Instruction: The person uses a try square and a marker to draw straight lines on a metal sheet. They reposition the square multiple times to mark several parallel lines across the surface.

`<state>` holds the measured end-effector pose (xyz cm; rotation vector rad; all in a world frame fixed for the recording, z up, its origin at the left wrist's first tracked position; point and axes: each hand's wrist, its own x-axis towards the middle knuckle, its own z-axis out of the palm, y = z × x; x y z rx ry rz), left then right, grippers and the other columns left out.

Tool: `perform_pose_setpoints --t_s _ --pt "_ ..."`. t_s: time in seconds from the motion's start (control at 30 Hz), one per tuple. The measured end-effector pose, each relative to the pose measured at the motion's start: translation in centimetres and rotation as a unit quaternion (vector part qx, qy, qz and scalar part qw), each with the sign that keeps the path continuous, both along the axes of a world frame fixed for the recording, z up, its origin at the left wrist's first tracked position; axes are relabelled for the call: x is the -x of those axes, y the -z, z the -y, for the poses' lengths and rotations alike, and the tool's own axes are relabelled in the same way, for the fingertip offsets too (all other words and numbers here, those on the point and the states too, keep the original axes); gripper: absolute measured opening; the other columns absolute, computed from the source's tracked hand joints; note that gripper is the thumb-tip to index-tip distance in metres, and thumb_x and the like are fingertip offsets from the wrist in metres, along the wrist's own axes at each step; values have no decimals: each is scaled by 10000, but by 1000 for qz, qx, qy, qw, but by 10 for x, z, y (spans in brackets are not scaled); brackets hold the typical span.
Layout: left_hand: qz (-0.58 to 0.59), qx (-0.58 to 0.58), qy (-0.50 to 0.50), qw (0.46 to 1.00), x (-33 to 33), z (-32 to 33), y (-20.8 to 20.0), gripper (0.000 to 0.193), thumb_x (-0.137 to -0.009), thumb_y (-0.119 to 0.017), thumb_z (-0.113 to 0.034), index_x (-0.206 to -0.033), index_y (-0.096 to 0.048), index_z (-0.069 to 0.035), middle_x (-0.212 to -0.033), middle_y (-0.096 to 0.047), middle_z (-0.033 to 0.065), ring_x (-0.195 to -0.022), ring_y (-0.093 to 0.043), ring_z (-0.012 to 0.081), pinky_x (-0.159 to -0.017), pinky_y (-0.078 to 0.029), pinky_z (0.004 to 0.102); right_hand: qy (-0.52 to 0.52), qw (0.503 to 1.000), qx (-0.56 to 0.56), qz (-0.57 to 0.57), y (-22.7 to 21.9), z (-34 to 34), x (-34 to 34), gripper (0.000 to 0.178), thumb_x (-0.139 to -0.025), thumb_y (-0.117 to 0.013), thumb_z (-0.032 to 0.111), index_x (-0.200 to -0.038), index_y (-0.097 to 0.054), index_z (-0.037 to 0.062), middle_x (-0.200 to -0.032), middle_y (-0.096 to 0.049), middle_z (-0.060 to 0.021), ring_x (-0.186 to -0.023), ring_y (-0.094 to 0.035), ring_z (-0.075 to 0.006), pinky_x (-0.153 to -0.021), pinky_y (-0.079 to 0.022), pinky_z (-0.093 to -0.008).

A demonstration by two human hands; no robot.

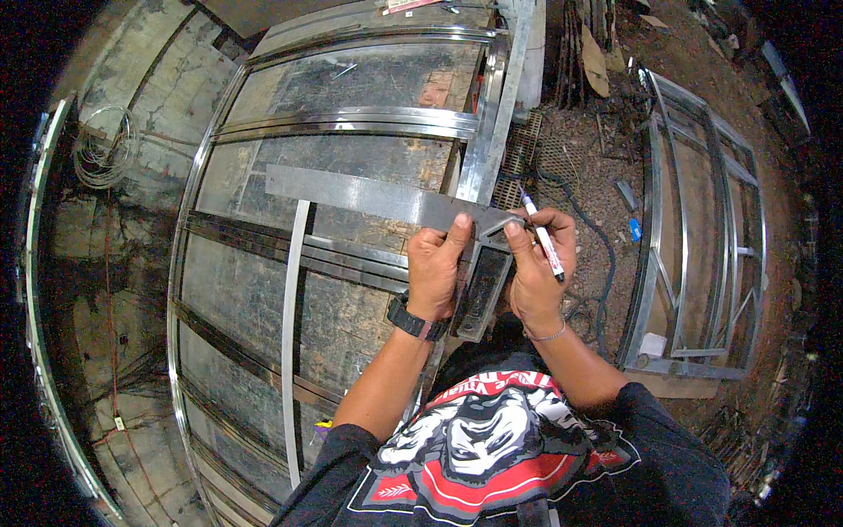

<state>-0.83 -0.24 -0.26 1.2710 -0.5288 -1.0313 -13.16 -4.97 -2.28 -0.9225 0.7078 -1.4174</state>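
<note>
A metal workshop (rather grimy); metal square (369, 193) and right-hand metal frame (725, 228) show it.

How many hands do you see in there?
2. The left hand grips the flat metal bar near its right end; the right hand is just beside it, with a pen. I see no others.

Glare streaks the metal frame (369, 121), bowed by fisheye distortion inside grainy black corners.

Silver metal blade (351, 192), white marker (549, 249), black watch (414, 321), black printed shirt (672, 443)
</note>
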Motion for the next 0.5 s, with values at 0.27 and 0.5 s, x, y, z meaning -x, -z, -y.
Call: perform_pose_setpoints --t_s 0.27,0.5 --pt "1 -12 5 1000 -1 0 0 306 -995 -729 -304 -838 -736 -42 -794 -687 -36 -651 -541 33 -560 -418 226 -9 1000 -18 2 0 0 2 332 -930 -730 -22 -1174 -516 49 -1116 -685 -126 -1013 -658 -157 -937 -522 -295" --pt "-2 7 7 1000 -1 0 2 305 -998 -723 -301 -858 -736 -30 -800 -698 -22 -664 -570 45 -571 -438 236 -12 999 -17 -43 -4 1 5 278 -971 -703 49 -1191 -536 21 -1098 -699 -117 -982 -654 -143 -906 -528 -285"
